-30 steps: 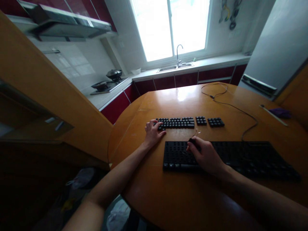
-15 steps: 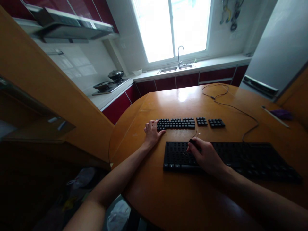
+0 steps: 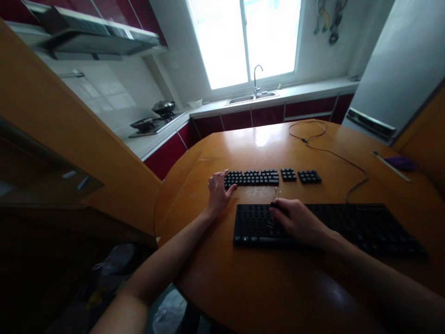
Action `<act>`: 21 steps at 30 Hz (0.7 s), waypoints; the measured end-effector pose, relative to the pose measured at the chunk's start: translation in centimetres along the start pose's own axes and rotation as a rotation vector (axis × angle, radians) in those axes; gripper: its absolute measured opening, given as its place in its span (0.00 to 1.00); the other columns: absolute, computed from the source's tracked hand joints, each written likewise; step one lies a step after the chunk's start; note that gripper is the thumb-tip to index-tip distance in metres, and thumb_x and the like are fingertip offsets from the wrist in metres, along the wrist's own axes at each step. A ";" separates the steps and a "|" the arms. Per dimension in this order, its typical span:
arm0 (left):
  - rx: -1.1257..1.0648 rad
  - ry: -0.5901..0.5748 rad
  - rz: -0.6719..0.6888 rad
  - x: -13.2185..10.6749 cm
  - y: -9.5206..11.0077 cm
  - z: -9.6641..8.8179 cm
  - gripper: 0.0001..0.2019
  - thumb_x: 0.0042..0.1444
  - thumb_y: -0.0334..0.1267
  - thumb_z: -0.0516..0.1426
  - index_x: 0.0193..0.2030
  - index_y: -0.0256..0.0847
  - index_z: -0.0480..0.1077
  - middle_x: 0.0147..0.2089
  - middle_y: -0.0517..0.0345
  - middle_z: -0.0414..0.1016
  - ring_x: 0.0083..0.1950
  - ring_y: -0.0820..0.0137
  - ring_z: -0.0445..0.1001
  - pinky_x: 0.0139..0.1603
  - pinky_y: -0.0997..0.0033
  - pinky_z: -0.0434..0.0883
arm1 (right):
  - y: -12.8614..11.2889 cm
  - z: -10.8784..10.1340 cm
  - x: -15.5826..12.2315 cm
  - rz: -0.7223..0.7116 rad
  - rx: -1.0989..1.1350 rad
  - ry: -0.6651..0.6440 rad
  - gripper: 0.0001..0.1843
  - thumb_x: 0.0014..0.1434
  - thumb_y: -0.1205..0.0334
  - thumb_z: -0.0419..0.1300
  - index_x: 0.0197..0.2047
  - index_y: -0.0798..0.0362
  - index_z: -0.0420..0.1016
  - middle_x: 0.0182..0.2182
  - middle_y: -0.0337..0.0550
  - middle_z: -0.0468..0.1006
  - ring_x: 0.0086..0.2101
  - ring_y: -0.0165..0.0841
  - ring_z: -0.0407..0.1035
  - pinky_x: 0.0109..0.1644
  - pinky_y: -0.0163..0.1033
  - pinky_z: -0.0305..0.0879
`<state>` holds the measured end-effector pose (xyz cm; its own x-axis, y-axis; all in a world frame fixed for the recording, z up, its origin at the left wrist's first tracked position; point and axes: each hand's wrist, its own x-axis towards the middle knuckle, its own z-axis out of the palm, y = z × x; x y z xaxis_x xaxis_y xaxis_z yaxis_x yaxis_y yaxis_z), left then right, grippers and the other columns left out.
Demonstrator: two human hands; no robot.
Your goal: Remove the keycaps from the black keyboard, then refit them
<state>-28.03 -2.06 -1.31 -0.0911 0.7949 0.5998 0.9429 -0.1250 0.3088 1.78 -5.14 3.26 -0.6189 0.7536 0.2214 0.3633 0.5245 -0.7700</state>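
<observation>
My left hand (image 3: pixel 218 189) rests on the table with fingers and thumb spread, touching the left end of the rows of loose black keycaps (image 3: pixel 255 177). My right hand (image 3: pixel 295 218) is closed over the left half of a black keyboard (image 3: pixel 250 218). It pinches what looks like a keycap puller (image 3: pixel 275 204), with a dark grip and thin wire ends (image 3: pixel 278 191) sticking up past the fingers. Much of the keyboard's left part shows bare key sockets, while some keys line its front edge. My right hand and forearm hide its middle.
Two smaller keycap blocks, one (image 3: pixel 288 174) beside another (image 3: pixel 309 176), lie right of the rows. A cable (image 3: pixel 340 153) loops over the wooden table (image 3: pixel 194 185). A thin white stick (image 3: pixel 392 167) and a purple item (image 3: pixel 400 162) lie at far right.
My right hand has turned slightly, and the wire ends have shifted a little left. My left hand stays by the keycaps. The whole view has moved slightly.
</observation>
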 end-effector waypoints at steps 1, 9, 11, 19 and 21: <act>-0.074 0.004 0.068 -0.2 0.6 -0.3 0.26 0.62 0.42 0.60 0.65 0.43 0.62 0.56 0.47 0.69 0.56 0.57 0.65 0.59 0.55 0.64 | 0.0 -0.1 0.0 -0.014 -0.016 -0.041 0.14 0.68 0.59 0.54 0.30 0.53 0.68 0.25 0.40 0.74 0.26 0.31 0.66 0.33 0.37 0.57; -0.390 -0.424 0.471 -2.2 4.5 -1.7 0.11 0.67 0.43 0.56 0.52 0.44 0.74 0.43 0.54 0.79 0.48 0.63 0.72 0.54 0.59 0.63 | -0.1 -0.8 -0.2 -0.260 -0.159 -0.309 0.10 0.66 0.62 0.57 0.32 0.52 0.71 0.30 0.40 0.77 0.30 0.31 0.67 0.35 0.35 0.57; -0.440 -0.498 0.489 -1.9 4.7 -2.1 0.10 0.67 0.43 0.56 0.47 0.43 0.77 0.42 0.53 0.79 0.47 0.64 0.73 0.54 0.59 0.64 | -0.2 -0.7 -0.3 -0.298 -0.159 -0.307 0.10 0.67 0.61 0.56 0.33 0.51 0.74 0.32 0.41 0.77 0.31 0.32 0.69 0.36 0.35 0.58; -0.606 -0.910 0.467 1.9 6.7 -3.3 0.13 0.67 0.44 0.56 0.46 0.39 0.77 0.42 0.51 0.77 0.42 0.67 0.74 0.45 0.68 0.70 | 0.6 0.8 -0.1 -0.188 -0.229 -0.175 0.09 0.66 0.63 0.56 0.34 0.51 0.74 0.29 0.43 0.80 0.29 0.35 0.72 0.34 0.37 0.58; -0.628 -0.962 0.507 2.2 7.4 -3.4 0.11 0.66 0.42 0.57 0.44 0.38 0.77 0.42 0.51 0.77 0.42 0.67 0.74 0.46 0.68 0.70 | 0.7 1.1 0.0 -0.161 -0.212 -0.151 0.09 0.67 0.62 0.55 0.37 0.52 0.74 0.32 0.45 0.81 0.31 0.36 0.74 0.35 0.37 0.59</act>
<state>-22.33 -3.24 4.77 0.7559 0.6524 0.0545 0.4645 -0.5932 0.6576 1.33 -5.20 2.04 -0.7713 0.5947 0.2265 0.3794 0.7155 -0.5867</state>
